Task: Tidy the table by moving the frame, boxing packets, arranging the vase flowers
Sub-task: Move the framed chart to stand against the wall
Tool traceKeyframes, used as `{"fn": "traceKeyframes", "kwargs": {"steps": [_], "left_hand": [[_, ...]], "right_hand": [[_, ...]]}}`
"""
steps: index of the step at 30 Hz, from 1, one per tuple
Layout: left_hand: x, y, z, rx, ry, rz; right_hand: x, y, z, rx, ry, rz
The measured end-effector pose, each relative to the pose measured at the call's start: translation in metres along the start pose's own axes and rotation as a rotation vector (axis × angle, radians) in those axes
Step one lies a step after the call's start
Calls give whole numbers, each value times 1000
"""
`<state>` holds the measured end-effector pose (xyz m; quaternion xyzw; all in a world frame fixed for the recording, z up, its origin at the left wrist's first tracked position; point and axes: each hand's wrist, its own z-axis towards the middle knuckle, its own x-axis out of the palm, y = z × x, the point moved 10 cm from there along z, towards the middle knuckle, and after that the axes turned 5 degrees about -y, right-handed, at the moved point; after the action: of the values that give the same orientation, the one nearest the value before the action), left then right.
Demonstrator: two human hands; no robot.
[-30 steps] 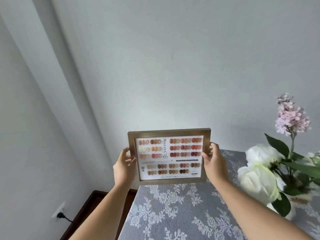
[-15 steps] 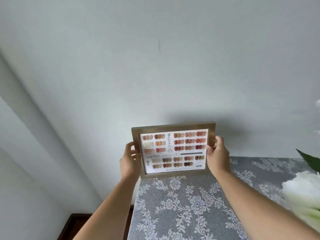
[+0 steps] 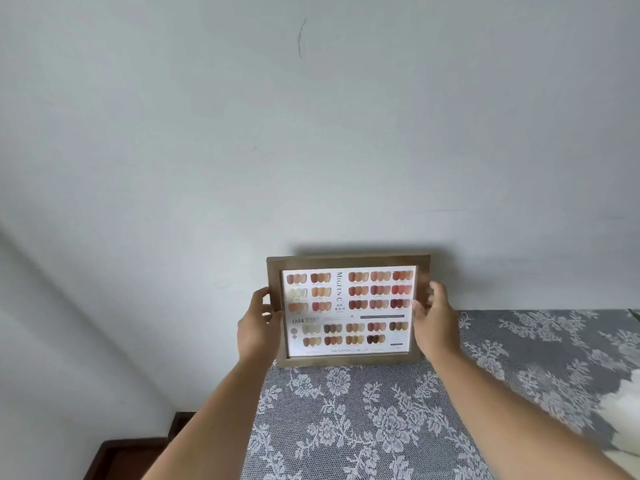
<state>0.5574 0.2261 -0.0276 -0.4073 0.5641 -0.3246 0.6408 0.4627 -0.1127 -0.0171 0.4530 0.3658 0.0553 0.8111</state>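
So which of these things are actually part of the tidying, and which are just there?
Part of the job:
- frame, held upright at the table's back corner
- left hand and right hand, gripping its sides
- white flower, at the right edge

Just there:
- lace tablecloth
- wall

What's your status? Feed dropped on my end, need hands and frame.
Left hand and right hand grip the frame by its sides. Frame upright at the table back corner, near the wall. Nothing in the way.

Both hands grip a wooden frame (image 3: 348, 308) upright at the table's (image 3: 381, 427) far edge: left hand (image 3: 258, 329) at nine o'clock, right hand (image 3: 433, 323) at three o'clock.
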Motion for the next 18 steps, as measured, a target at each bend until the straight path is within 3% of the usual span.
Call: {"fn": "traceKeyframes", "kwargs": {"steps": [18], "left_hand": [[1, -5, -12, 57, 35, 190]], "right_hand": [[-4, 6, -12, 68, 129, 3]]}}
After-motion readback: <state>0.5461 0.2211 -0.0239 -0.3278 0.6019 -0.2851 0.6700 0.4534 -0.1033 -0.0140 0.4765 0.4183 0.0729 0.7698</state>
